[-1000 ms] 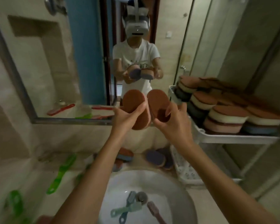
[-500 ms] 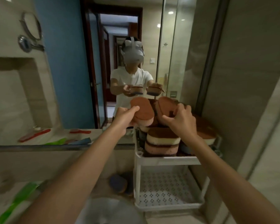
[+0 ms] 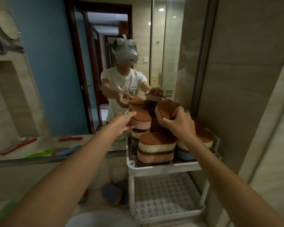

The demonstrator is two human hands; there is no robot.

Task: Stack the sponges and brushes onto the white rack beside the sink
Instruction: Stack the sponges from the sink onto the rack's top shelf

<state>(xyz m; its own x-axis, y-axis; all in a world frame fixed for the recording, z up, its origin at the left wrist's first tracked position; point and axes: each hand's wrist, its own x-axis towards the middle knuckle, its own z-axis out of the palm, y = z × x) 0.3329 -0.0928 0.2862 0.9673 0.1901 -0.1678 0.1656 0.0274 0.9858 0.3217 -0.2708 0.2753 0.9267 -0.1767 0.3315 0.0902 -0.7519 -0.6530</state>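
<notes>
While the left grip (image 3: 123, 124) pinches the edge of a pink sponge (image 3: 142, 122), thumb on its coarse brown scouring face and fingers against its soft foam side, that sponge sits flat atop the back-left column on the white rack (image 3: 162, 166). The right grip (image 3: 179, 124) is curled round a tilted sponge (image 3: 166, 110), an oval pad with a pale body and the same rough brown top, held raised over the middle of the top shelf; whether it touches the stack beneath I cannot tell. At the front, a cream sponge (image 3: 156, 145) lies on a second pink oval (image 3: 154, 155); to the right, another cream pad (image 3: 205, 140) rests on a blue one (image 3: 184, 154). The rack is smooth moulded plastic with rounded corners, and its lower shelf (image 3: 164, 199) is a flat tray pierced with small clusters of holes. Two loose blue sponges (image 3: 112, 194) lie low beside the rack's leg, next to the rounded sink (image 3: 92, 218).
</notes>
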